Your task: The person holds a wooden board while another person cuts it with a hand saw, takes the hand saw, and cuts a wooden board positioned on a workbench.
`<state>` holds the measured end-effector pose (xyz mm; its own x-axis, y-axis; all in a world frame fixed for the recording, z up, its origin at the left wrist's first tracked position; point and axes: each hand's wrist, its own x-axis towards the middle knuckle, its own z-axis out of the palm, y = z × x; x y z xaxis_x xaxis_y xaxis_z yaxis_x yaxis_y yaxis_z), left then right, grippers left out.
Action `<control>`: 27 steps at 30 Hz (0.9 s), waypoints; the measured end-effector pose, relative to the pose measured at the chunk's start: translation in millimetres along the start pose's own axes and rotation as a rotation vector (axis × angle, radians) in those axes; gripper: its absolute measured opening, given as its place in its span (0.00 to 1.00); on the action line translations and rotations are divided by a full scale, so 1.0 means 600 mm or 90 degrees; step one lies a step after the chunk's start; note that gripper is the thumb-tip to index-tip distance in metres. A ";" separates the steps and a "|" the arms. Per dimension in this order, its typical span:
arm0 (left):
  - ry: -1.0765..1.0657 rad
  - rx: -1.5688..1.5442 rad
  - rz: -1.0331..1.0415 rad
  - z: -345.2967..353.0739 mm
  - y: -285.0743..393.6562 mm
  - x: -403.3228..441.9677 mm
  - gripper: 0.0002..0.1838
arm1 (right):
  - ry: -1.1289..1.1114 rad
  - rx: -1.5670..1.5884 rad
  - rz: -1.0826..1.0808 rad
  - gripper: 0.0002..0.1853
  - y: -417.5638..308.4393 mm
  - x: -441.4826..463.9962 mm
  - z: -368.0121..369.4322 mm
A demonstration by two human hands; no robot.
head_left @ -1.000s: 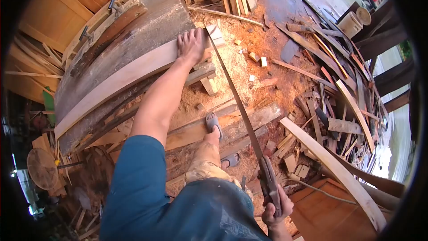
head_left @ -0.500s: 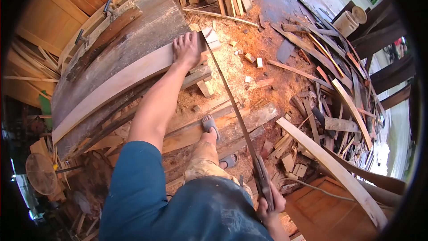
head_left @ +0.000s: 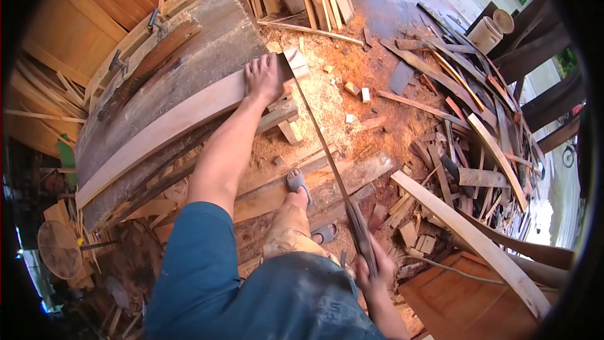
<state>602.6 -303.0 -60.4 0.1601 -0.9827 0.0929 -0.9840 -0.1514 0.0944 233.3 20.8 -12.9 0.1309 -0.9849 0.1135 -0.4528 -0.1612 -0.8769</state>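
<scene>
My left hand (head_left: 264, 79) presses on a long, pale wooden board (head_left: 165, 115), its fingers bent over the board near the far end. That board lies along a dark, worn workbench slab (head_left: 207, 31). My right hand (head_left: 376, 268) is wrapped round the dark handle of a long handsaw (head_left: 323, 137). The saw's blade runs up from the handle to the board's end, just right of my left hand. The pale end piece (head_left: 297, 62) shows beyond the blade. Where the teeth meet the wood is too fine to make out.
Sawdust and small offcuts (head_left: 365, 94) cover the ground. Scrap wood (head_left: 450, 179) is heaped on the right, with a long curved plank (head_left: 469, 239) closer in. Thick beams (head_left: 352, 179) lie by my feet. Two clamps (head_left: 153, 20) stand at the bench's far edge.
My right hand and the saw handle have moved forward and slightly left, toward the board. My left hand stays at the same place on the board. The view has shifted slightly.
</scene>
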 end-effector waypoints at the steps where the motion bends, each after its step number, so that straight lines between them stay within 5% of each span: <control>1: -0.012 0.001 -0.005 0.001 0.002 0.000 0.59 | 0.011 -0.013 -0.029 0.29 -0.009 -0.049 -0.036; 2: -0.017 0.003 -0.010 -0.001 0.003 0.005 0.60 | -0.008 0.024 0.037 0.30 -0.028 -0.066 -0.055; 5: 0.068 0.004 0.016 0.005 0.003 -0.002 0.52 | 0.028 -0.028 -0.094 0.24 -0.007 0.077 0.021; 8: -0.050 0.021 -0.037 -0.007 -0.003 0.024 0.38 | 0.028 0.090 -0.059 0.20 -0.062 0.315 0.174; 9: 0.129 0.052 0.019 0.052 -0.037 0.028 0.23 | -0.002 0.091 -0.042 0.20 -0.055 0.349 0.208; 10: 0.114 -0.104 -0.024 0.071 -0.052 0.038 0.23 | -0.032 0.091 -0.025 0.20 -0.047 0.385 0.241; 11: 0.111 -0.260 -0.070 0.091 -0.065 0.049 0.23 | -0.010 0.130 -0.067 0.21 -0.045 0.381 0.236; 14: 0.076 -0.287 0.173 -0.049 0.050 -0.013 0.29 | 0.043 0.230 -0.090 0.26 -0.027 0.361 0.225; 16: 0.101 -0.095 0.084 0.020 -0.003 0.010 0.44 | 0.077 0.177 -0.140 0.27 -0.027 0.299 0.178; 17: 0.138 0.059 0.060 0.059 -0.029 0.020 0.49 | -0.013 0.154 -0.061 0.27 -0.026 0.242 0.135; 19: 0.135 0.051 0.044 0.050 -0.010 0.025 0.53 | 0.073 0.045 -0.166 0.33 0.018 0.106 0.084; 21: 0.076 0.003 0.025 0.026 0.002 0.008 0.54 | -0.122 0.061 0.029 0.34 0.001 -0.026 -0.015; 24: 0.093 0.013 0.041 0.042 -0.007 0.011 0.53 | -0.077 0.084 -0.038 0.34 -0.026 -0.008 -0.029; 26: 0.125 0.013 0.048 0.081 -0.042 0.025 0.52 | 0.130 -0.010 -0.212 0.32 -0.011 0.141 0.072; 27: 0.143 0.012 0.054 0.092 -0.050 0.031 0.52 | -0.056 0.074 -0.075 0.30 -0.031 0.209 0.098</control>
<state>630.9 -322.4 -116.0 0.0890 -0.9441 0.3174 -0.9955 -0.0739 0.0594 309.8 -95.9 -9.7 0.2556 -0.9496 0.1816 -0.3248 -0.2613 -0.9090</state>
